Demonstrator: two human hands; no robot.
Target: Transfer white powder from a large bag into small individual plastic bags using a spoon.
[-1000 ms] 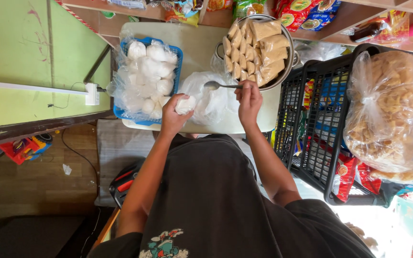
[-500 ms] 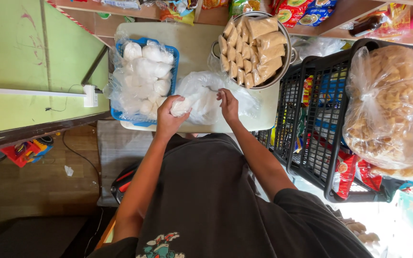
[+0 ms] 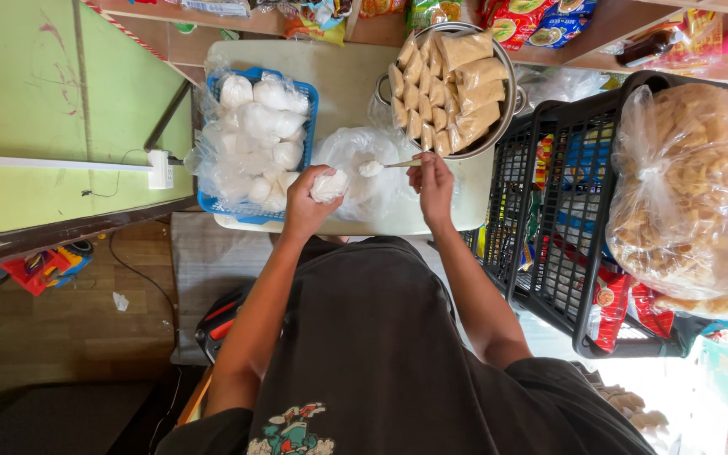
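My left hand (image 3: 307, 202) grips a small clear plastic bag (image 3: 329, 184) partly filled with white powder, held over the table's near edge. My right hand (image 3: 433, 180) holds a metal spoon (image 3: 385, 166) heaped with white powder, its bowl just right of the small bag. Both are above a large open plastic bag of white powder (image 3: 364, 173) lying on the pale table (image 3: 343, 80).
A blue basket (image 3: 212, 202) of filled white bags stands at the left. A metal pot (image 3: 499, 135) holds brown packets at the right. A black crate (image 3: 549, 236) with a big bag of snacks (image 3: 684, 194) stands further right. Shelves of packets run behind.
My right hand went from the pot side down into the large bag and now lifts a loaded spoon toward the small bag. My left hand has barely moved.
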